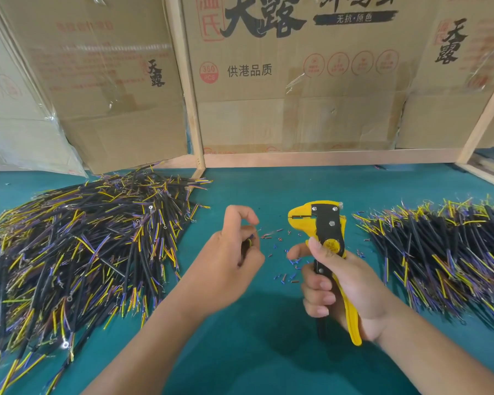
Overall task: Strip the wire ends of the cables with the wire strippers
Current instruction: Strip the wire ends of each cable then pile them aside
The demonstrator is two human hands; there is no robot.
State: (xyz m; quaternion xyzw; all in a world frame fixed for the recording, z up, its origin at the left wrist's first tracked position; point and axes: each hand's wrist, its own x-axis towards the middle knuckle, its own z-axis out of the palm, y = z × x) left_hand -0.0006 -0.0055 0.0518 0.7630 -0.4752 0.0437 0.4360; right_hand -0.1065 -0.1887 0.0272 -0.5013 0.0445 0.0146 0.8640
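Note:
My right hand (340,286) grips the handles of the yellow and black wire strippers (324,232), held upright with the jaws pointing left. My left hand (234,252) holds a short black cable (247,246) in curled fingers, its thin bared wire ends poking out to the right, a short way left of the jaws. A large pile of black cables with yellow, blue and purple wires (77,246) lies on the left of the green table. Another pile of the same cables (445,252) lies on the right.
Small cut bits of insulation (285,269) are scattered on the green mat (254,352) between my hands. Cardboard boxes (297,81) in a wooden frame stand along the back edge of the table.

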